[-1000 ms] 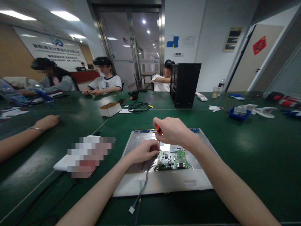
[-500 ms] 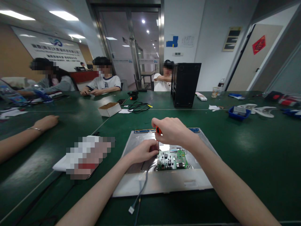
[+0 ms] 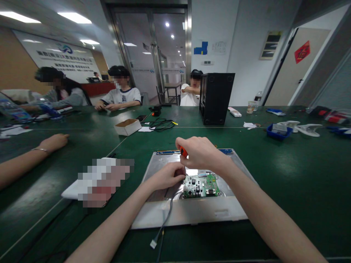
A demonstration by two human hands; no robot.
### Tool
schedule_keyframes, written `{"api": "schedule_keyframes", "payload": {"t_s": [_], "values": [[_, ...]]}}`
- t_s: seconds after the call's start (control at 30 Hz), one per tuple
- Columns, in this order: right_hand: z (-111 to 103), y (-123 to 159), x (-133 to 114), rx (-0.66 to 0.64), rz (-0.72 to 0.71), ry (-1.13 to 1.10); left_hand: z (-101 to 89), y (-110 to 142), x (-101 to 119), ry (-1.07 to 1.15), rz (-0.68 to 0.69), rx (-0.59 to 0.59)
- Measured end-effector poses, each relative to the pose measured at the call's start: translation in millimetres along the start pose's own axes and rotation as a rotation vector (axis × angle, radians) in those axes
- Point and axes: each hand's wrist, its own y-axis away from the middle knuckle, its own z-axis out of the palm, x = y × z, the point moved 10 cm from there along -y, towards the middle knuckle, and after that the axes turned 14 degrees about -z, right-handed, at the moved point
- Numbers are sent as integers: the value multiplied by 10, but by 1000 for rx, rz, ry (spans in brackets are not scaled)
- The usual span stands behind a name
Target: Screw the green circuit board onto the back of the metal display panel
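A flat metal display panel lies on the table before me, with a green circuit board on its middle. My right hand is closed round the orange-and-black handle of a screwdriver, held upright over the board's far left corner. Close below it, my left hand has its fingers pinched together at that same corner, by the screwdriver's tip. Whatever lies between those fingertips is hidden. A grey cable runs from the board's left side over the panel's near edge and ends in a white connector.
Another person's forearm and hand rest on the table at left, near a blurred white package. Beyond the panel are a small open box, a coiled black cable, a black computer case and a blue tray. Several people sit opposite.
The screwdriver's handle has turned and tilted slightly in my right hand, which shifted a little to the left. My left hand stays at the board's corner. A person behind the computer case moved slightly right.
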Motion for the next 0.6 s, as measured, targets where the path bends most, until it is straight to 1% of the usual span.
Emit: {"api": "schedule_keyframes", "payload": {"t_s": [0.17, 0.27, 0.47, 0.6], "values": [[15, -6, 60, -24, 33, 31, -10, 12, 28, -5, -5, -15], [25, -14, 43, -34, 23, 30, -10, 13, 26, -21, -10, -17], [1, 0, -13, -10, -17, -3, 2, 3, 0, -20, 2, -13], [8, -3, 42, -10, 12, 25, -6, 6, 10, -15, 2, -9]]}}
